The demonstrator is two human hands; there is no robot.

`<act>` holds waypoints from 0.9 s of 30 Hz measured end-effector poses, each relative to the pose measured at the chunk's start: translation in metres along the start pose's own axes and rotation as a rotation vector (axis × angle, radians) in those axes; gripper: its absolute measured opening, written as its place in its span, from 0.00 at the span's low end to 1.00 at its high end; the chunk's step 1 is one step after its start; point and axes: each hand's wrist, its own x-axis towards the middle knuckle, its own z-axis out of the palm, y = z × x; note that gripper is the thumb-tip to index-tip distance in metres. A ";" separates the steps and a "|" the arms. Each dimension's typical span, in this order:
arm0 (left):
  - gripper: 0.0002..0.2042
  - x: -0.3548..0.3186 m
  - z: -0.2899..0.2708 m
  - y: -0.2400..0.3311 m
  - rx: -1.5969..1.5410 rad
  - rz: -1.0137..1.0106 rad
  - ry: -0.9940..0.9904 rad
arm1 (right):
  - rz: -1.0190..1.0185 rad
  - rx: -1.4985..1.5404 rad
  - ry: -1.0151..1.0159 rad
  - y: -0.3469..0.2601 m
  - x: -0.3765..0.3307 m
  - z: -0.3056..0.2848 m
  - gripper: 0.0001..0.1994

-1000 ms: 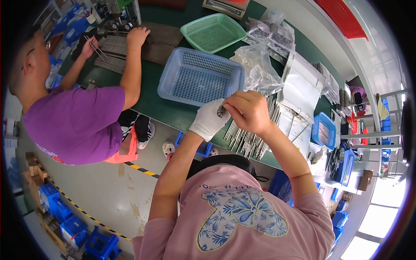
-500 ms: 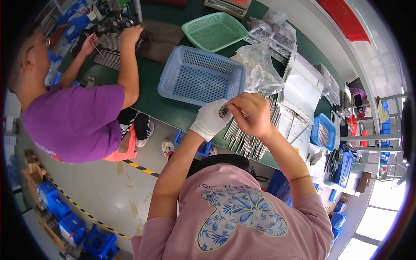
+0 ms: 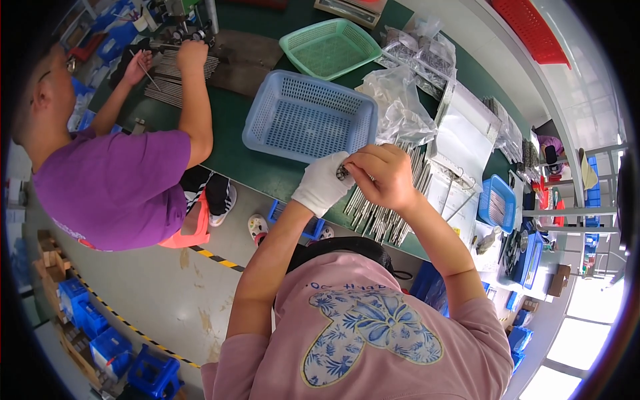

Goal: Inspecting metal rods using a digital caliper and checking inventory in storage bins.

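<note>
My left hand [image 3: 321,184], in a white glove, is closed around a small cluster of dark, shiny metal pieces [image 3: 343,173], too small to name. My bare right hand [image 3: 385,175] meets it from the right, thumb and forefinger pinched together at the cluster; whether a piece is between those fingertips is hidden. Both hands are over the near edge of the green bench. Beneath and beside the right hand lies a pile of thin metal rods [image 3: 381,219]. Just beyond the left hand stands a blue-grey perforated basket [image 3: 310,123] with nothing in it.
A green basket [image 3: 330,50] sits farther back. Clear plastic bags [image 3: 400,107] and a white open binder [image 3: 467,120] lie right of the baskets. At the left, a co-worker in a purple shirt [image 3: 113,183] handles rods [image 3: 167,92]. A small blue basket [image 3: 498,202] stands far right.
My right hand has shifted slightly left, its fingertips closer against the left hand. The co-worker's right hand has moved a little left near the machine.
</note>
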 end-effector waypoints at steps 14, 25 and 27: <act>0.07 0.002 -0.004 0.007 -0.009 -0.061 -0.034 | 0.054 0.035 0.049 0.001 -0.004 -0.002 0.03; 0.08 0.004 -0.006 0.010 0.024 -0.054 -0.082 | -0.028 -0.031 0.062 0.001 -0.005 -0.002 0.03; 0.08 0.003 -0.005 0.009 0.019 -0.052 -0.073 | -0.025 -0.020 0.086 0.000 -0.005 -0.003 0.04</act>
